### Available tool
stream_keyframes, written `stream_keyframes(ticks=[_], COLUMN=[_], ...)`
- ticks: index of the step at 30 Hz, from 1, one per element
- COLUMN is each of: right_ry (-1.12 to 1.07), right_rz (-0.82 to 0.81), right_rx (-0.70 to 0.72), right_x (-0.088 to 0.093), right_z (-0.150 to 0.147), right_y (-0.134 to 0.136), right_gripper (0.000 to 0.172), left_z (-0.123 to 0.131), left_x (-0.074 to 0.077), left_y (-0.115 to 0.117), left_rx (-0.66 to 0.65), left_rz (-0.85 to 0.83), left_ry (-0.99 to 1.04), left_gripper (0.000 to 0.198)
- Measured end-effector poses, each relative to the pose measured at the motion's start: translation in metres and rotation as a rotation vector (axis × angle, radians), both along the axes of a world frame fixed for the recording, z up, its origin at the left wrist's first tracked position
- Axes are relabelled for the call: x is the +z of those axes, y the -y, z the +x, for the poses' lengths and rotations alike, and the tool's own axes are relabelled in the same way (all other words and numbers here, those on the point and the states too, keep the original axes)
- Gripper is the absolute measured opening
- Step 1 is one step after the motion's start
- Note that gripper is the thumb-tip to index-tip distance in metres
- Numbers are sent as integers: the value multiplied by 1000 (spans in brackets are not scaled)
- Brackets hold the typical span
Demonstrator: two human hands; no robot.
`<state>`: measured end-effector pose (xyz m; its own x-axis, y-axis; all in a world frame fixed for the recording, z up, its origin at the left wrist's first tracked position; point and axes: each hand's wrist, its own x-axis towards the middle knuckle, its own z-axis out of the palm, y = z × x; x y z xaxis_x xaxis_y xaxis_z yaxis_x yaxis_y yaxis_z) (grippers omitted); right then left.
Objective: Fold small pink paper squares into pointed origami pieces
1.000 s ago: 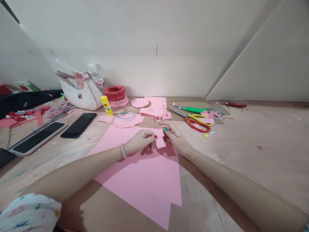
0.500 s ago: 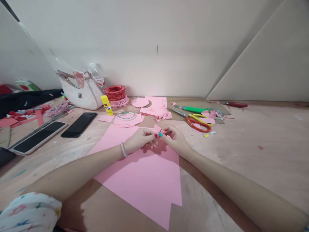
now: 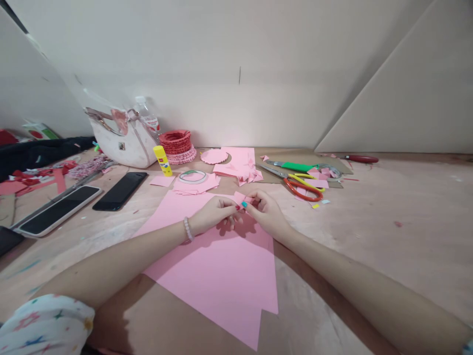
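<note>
Between my two hands is a small folded piece of pink paper (image 3: 239, 197). My left hand (image 3: 219, 213), with a beaded bracelet at the wrist, pinches its left side between thumb and finger. From the other side my right hand (image 3: 266, 211) grips it, the thumb pressed on the front and the fingers partly hidden behind. Both hands are just above large pink paper sheets (image 3: 218, 276) lying on the table. Beyond them are a stack of small pink paper pieces (image 3: 197, 185) under a tape roll (image 3: 192, 176), and a pile of folded pink pieces (image 3: 246, 175).
Scissors with orange handles (image 3: 305, 192) and a green-handled tool (image 3: 295, 166) lie at back right. A yellow glue stick (image 3: 163, 160), red and pink rings (image 3: 177, 144), a white handbag (image 3: 127, 145) and a bottle (image 3: 148, 116) stand back left. Phones (image 3: 120, 191) rest at left.
The fingers have shifted slightly on the small pink piece, which now looks flatter and more turned. Both arms stay almost where they were.
</note>
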<state>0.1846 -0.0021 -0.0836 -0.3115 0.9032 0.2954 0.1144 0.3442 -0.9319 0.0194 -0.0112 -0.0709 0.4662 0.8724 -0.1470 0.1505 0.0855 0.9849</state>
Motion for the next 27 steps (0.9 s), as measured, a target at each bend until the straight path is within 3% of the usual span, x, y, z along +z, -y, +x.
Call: stream_keyframes(ticks=[6,12,27], right_ry=[-24,-115,-96], right_rz=[8,-56,-162], right_rx=[10,94,177], right_x=[-4,-5,0], right_z=[-1,-1,3], right_y=[-1,-2,-3], right_gripper=[6,16,22], left_z=[3,2,0], left_x=[-2,-6,3], left_y=[2,4,1], left_rx=[16,44,4], left_rz=[15,56,33], left_ry=[-19,-30,36], left_gripper=[26,24,22])
